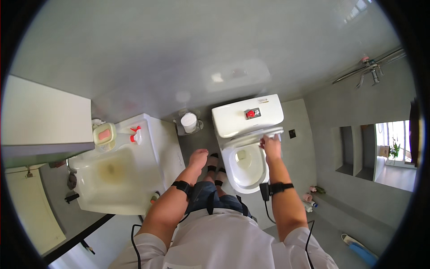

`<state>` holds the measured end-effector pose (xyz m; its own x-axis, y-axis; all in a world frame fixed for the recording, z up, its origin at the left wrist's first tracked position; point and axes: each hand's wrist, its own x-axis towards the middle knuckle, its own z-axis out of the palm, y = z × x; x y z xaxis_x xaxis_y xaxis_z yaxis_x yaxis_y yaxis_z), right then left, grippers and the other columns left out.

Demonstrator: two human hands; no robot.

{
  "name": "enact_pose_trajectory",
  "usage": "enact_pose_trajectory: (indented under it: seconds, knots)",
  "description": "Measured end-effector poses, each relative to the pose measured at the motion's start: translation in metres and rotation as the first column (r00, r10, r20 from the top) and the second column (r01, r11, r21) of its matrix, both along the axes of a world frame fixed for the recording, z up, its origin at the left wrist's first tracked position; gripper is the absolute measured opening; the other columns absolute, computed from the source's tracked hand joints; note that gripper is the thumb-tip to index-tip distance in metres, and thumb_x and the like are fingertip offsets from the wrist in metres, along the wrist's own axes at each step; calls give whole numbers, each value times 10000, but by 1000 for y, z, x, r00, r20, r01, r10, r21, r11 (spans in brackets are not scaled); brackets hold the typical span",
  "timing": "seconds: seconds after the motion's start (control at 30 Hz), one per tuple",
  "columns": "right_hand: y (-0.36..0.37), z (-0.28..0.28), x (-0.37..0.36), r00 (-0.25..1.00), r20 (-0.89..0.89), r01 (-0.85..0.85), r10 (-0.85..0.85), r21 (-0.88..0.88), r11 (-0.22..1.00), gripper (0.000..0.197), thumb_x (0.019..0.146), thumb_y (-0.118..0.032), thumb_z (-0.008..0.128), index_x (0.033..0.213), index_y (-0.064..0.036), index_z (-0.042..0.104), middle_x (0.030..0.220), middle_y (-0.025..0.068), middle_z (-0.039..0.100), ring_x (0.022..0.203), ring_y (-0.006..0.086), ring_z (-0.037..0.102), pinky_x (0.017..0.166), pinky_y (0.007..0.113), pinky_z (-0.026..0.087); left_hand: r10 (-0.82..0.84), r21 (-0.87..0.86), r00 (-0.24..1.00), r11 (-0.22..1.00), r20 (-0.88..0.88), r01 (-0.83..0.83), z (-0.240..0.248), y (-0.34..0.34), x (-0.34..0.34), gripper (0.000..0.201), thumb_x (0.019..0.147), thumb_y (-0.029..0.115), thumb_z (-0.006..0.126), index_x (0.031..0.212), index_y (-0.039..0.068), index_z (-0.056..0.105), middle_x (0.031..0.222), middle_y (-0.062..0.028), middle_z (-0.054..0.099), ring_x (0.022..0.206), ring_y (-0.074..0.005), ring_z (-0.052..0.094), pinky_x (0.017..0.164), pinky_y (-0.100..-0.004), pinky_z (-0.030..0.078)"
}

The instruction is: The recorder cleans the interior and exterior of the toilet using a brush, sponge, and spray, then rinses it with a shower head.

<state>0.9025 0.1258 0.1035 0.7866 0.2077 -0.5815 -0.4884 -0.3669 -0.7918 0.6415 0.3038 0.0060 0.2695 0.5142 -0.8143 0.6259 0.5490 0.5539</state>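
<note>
A white toilet (265,179) stands in front of me with its bowl uncovered. The raised toilet seat (244,140) and lid lean back by the tank (219,121). My right hand (271,147) is closed at the right edge of the raised seat, its fingers bent around that edge. Whether it grips the seat alone or the lid too, I cannot tell. To the left of the bowl, my left hand (198,158) hangs in the air above the floor, fingers curled in and nothing visible in them. A red object (251,114) lies on the flush button plate.
On the left is a white washbasin (134,179) with a spray bottle (138,135) and a soap box (104,134). A paper roll (189,122) sits between basin and toilet. Wall niches (345,150) and a shower tap (371,71) are on the right; small bottles (309,201) stand below.
</note>
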Motion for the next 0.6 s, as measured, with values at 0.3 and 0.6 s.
enact_pose_trajectory:
  seconds: [0.3, 0.6]
  knots:
    - [18, -22, 6, 998, -57, 32, -22, 177, 984, 678, 940, -50, 609, 1505, 50, 249, 1149, 193, 619, 913, 258, 672, 760, 365, 595, 131, -10, 982, 991, 138, -131, 48, -14, -33, 225, 953, 164, 653, 1165, 90, 674, 1048, -2, 645, 937, -133, 618, 846, -309, 531]
    - [-27, -107, -75, 966, 47, -243, 254, -168, 955, 222, 859, -144, 736, 956, 41, 659, 745, 89, 648, 652, 192, 643, 589, 328, 533, 129, 57, 969, 988, 213, -144, 87, -42, -83, 256, 927, 8, 657, 1182, 32, 646, 983, -55, 608, 928, -153, 655, 810, -299, 598]
